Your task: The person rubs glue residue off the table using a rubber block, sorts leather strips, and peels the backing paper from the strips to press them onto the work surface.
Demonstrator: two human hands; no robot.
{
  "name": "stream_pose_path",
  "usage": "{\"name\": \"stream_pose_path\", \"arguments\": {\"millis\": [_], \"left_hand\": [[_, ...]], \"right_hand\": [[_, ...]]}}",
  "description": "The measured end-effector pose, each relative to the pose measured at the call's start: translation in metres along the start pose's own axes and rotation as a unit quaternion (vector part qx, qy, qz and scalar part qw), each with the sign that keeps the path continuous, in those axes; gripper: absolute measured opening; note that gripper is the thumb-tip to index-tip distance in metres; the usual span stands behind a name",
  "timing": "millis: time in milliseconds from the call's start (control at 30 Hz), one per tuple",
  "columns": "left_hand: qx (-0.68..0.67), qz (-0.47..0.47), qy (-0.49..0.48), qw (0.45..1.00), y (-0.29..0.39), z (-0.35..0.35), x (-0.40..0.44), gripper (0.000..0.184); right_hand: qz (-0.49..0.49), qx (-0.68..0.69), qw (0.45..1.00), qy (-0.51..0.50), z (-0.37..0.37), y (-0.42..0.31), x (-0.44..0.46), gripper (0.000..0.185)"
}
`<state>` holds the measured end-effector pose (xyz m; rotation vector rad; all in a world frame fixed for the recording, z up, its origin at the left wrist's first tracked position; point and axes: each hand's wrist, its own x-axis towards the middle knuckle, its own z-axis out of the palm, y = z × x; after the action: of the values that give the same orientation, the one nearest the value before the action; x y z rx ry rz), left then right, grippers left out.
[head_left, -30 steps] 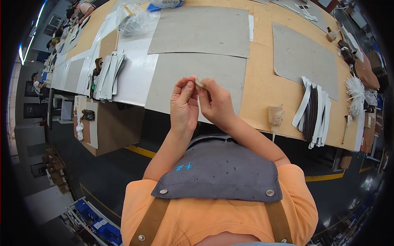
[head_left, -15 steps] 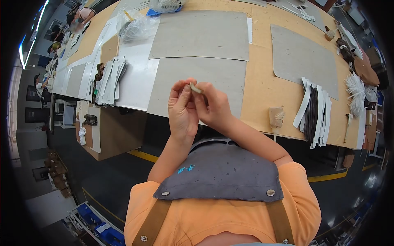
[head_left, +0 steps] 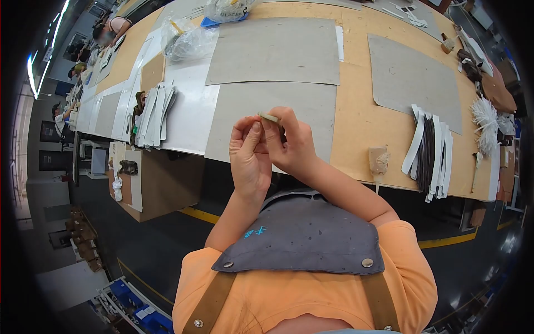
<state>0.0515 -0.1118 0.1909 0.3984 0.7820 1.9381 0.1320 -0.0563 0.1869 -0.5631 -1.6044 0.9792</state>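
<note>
Over the near edge of a grey sheet (head_left: 278, 94), both my hands are raised and close together. Between thumb and curled index finger, my right hand (head_left: 295, 146) pinches a small, pale greenish strip (head_left: 269, 117), whose exact kind I cannot make out. My left hand (head_left: 250, 156) is closed, its thumb and fingertips meeting at the strip's left end. The strip sticks up above the fingers, tilted slightly down to the right. Part of it is hidden by the fingers.
A bundle of white strips (head_left: 154, 114) lies left; white and dark strips (head_left: 428, 153) lie right. A small block with stringy residue (head_left: 379, 161) sits at the table's front edge. Plastic bags (head_left: 189, 42) lie farther back. A cardboard box (head_left: 167, 186) stands below left. Another person (head_left: 118, 26) is far left.
The strip has turned flatter and shows more of its length above my fingers. My right index finger has lifted slightly. The whole view has shifted a little.
</note>
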Motion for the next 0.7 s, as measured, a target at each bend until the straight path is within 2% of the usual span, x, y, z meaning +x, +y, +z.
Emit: {"name": "stream_pose_path", "arguments": {"millis": [267, 300, 367, 467, 567, 700], "left_hand": [[-0.001, 0.025, -0.031, 0.999, 0.006, 0.002, 0.003, 0.014], [0.008, 0.03, -0.026, 0.999, 0.005, 0.001, 0.001, 0.014], [0.027, 0.039, -0.023, 0.999, 0.003, 0.002, 0.0, 0.013], [-0.015, 0.009, -0.04, 0.999, 0.007, 0.003, -0.002, 0.012], [-0.065, -0.035, -0.045, 0.996, 0.007, 0.005, -0.003, 0.012], [-0.089, -0.036, -0.015, 0.995, 0.011, 0.016, 0.001, 0.014]], "right_hand": [[0.023, 0.025, 0.999, -0.034, -0.008, -0.005, -0.008, 0.015], [0.024, 0.035, 0.999, -0.011, -0.013, -0.009, -0.001, 0.015], [-0.024, 0.01, 1.0, -0.016, -0.017, -0.016, 0.016, 0.015], [-0.077, -0.019, 0.997, -0.02, -0.006, -0.006, 0.011, 0.013], [-0.056, -0.002, 0.998, 0.007, 0.002, 0.0, 0.003, 0.014], [-0.016, 0.032, 0.999, -0.003, 0.008, 0.004, -0.01, 0.013]]}}
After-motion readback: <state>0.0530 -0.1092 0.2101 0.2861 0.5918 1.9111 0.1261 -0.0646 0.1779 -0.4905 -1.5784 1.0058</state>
